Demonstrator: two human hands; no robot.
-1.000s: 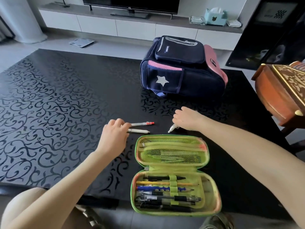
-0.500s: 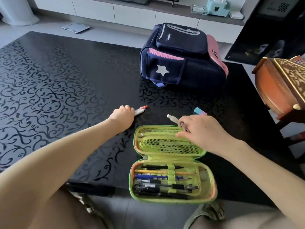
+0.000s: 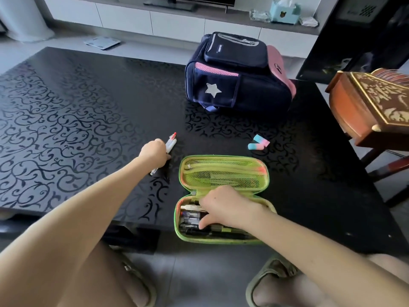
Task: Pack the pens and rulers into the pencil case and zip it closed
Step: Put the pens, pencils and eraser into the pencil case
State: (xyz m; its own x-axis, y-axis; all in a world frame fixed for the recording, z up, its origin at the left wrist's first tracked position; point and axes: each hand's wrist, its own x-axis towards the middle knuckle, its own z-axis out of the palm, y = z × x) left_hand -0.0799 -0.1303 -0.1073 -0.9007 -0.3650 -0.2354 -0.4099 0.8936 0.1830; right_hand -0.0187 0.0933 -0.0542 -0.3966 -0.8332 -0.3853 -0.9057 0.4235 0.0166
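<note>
The right hand [image 3: 223, 207] covers most of the packed pens [image 3: 192, 214] in the pencil case's [image 3: 221, 241] near half; whether it grips one is hidden. The left hand [image 3: 155, 151] conceals the middles of the loose pens [image 3: 171, 141] it grips.

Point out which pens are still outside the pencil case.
The two pens gripped by the left hand, one red-tipped, left of the pencil case; the other pens lie inside it.

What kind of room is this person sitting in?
Most likely a home living room: a low black patterned table, a long white cabinet along the wall carrying a TV base and a tissue box, and a school backpack on the table.
</note>
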